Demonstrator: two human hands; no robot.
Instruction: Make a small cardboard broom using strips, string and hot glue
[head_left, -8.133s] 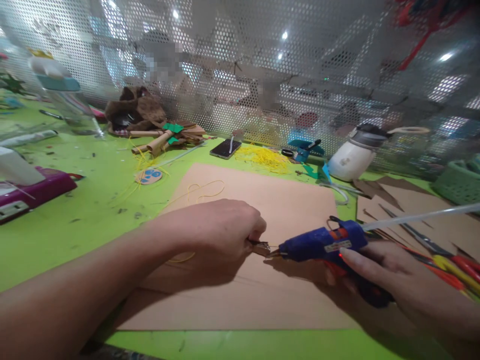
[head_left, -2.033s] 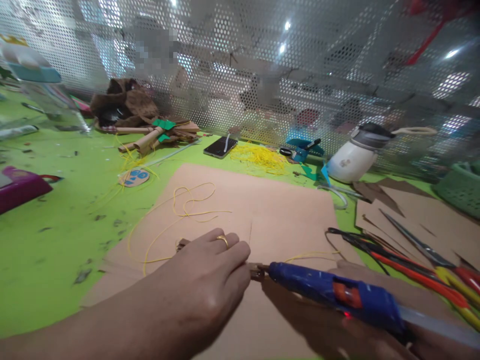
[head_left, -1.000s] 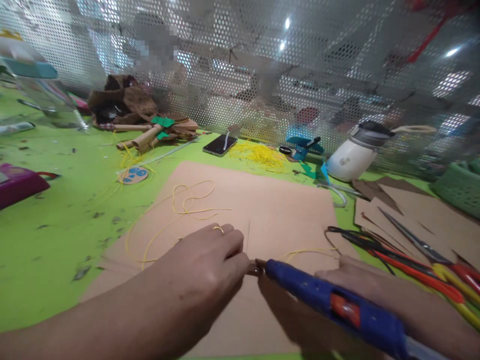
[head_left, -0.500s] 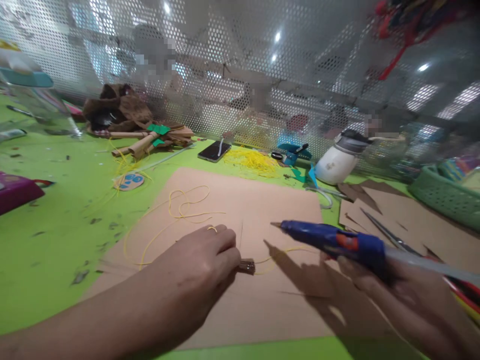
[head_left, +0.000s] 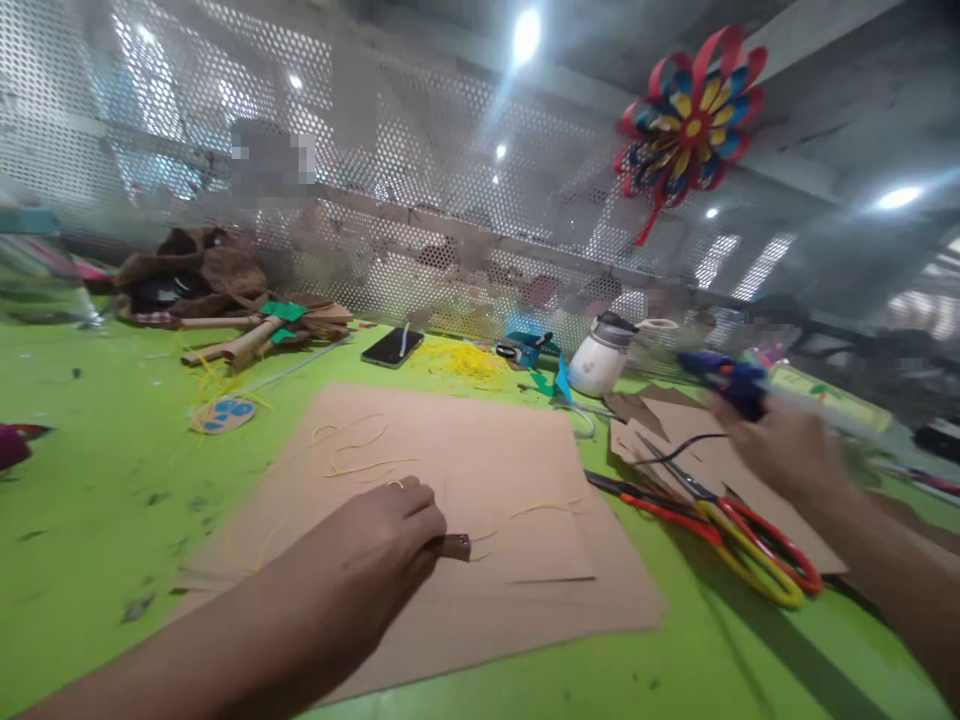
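My left hand [head_left: 390, 530] rests over the brown cardboard sheet [head_left: 487, 600], fingers closed on a small brown cardboard piece [head_left: 454, 547] whose end sticks out to the right. Yellow string [head_left: 545, 507] runs out from that end, and more loops lie behind the hand. Off to the right, my right hand [head_left: 787, 445] grips a blue glue gun [head_left: 726, 378], raised above the cardboard scraps and smeared by motion. A dark cord trails from it. Below it lie scissors with yellow and red handles [head_left: 750, 560].
Along the back stand a phone [head_left: 393, 346], a heap of yellow string [head_left: 461, 362], a tape dispenser [head_left: 529, 350] and a white bottle [head_left: 600, 358]. Cardboard rolls [head_left: 255, 340] and a painted disc [head_left: 225, 414] lie left. A perforated screen [head_left: 420, 180] rises behind.
My right hand has carried the glue gun away from the brown piece, to the right and back. My left hand keeps its hold. The view has tilted up and turned right, bringing the scissors into sight.
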